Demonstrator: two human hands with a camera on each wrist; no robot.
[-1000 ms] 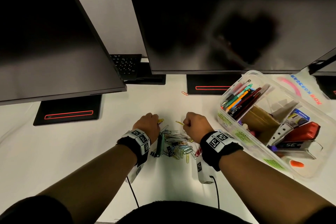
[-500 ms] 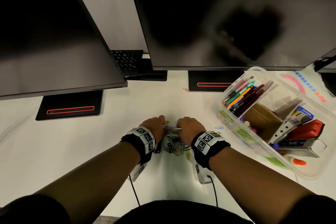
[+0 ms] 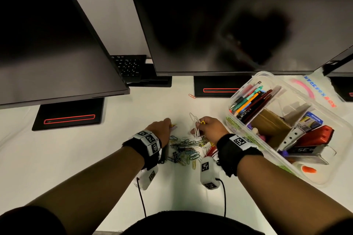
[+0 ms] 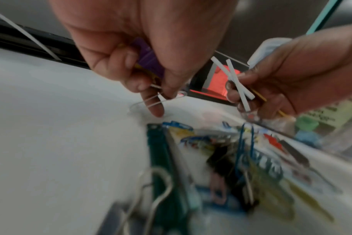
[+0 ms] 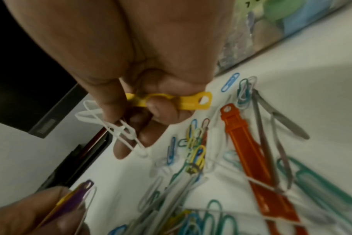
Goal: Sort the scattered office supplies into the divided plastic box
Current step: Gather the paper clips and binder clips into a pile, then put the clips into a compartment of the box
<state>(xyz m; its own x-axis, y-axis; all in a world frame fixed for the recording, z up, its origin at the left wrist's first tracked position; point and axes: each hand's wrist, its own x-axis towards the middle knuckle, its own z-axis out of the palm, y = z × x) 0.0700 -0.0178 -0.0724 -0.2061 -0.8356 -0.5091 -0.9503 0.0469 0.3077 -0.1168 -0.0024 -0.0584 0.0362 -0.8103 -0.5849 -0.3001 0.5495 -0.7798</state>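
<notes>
Between the two wrists, on the white surface (image 3: pixel 95 158), a heap of paper clips (image 3: pixel 186 149) is seen, just beside the near wall of the divided plastic box (image 3: pixel 254 145). The clips are small bent wires in blue, green, yellow, white and plain silver. Some are big and some are little. An orange plastic strip (image 5: pixel 249 149) and a green binder clip (image 4: pixel 163 167) lie among them. One red clip (image 3: pixel 192 96) lies well apart, near a monitor foot.

The clips are judged to be very light, thin and a bit springy. They look smooth, so they may slip, and they hook into each other, so a lifted one may drag others along. A clip is best pinched by its flat sides with two fingertips, or slid to a bare spot first. The binder clip is stiffer and can be taken by its wire arms.

The grip of the left hand (image 3: pixel 161 129) is closed tight: a purple strip (image 4: pixel 149 62) and a yellow one are tucked in the curled fingers, and a silver clip (image 4: pixel 149 101) is pinched at the fingertips. The grip of the right hand (image 3: pixel 210 128) is closed too: a yellow plastic strip (image 5: pixel 183 100) is held in the palm, and white clips (image 5: pixel 113 125) are pinched by thumb and finger.

Pens, cards and a red stapler are already kept in the box.
</notes>
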